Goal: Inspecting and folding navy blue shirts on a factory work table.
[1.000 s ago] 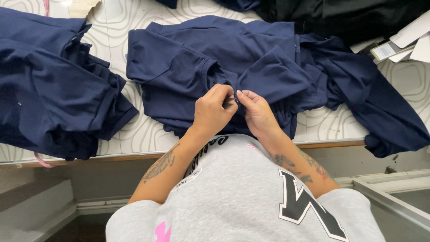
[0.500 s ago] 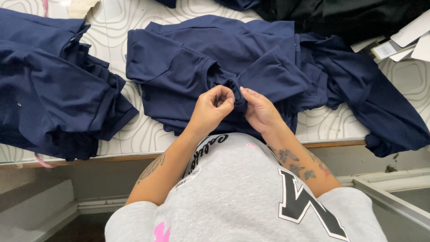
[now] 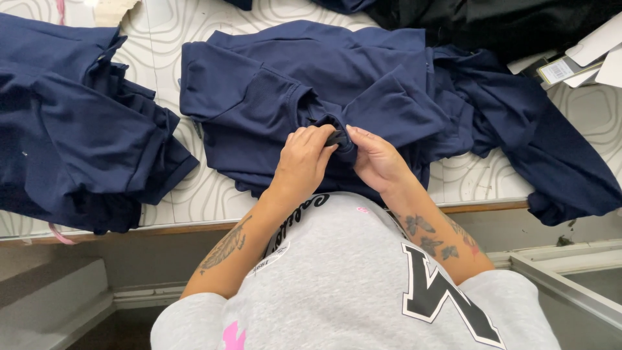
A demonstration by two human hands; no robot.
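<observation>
At the far left we see one heap of navy garments, several pieces folded over each other; we cannot count them. Next comes one navy shirt, spread on the patterned table in front of us, its near edge bunched where our hands meet. Our left hand is curled, fingertips pinching a small dark fold of that cloth; our right hand cups the same spot, thumb and fingers closed on it, so both hands grip the shirt. We judge the fabric light, soft and limp, a little slick, not fragile: it will sag and slide unless taken at a seam or hem. To the right lies one more tangle of navy cloth, then one black pile and a few white cards.
</observation>
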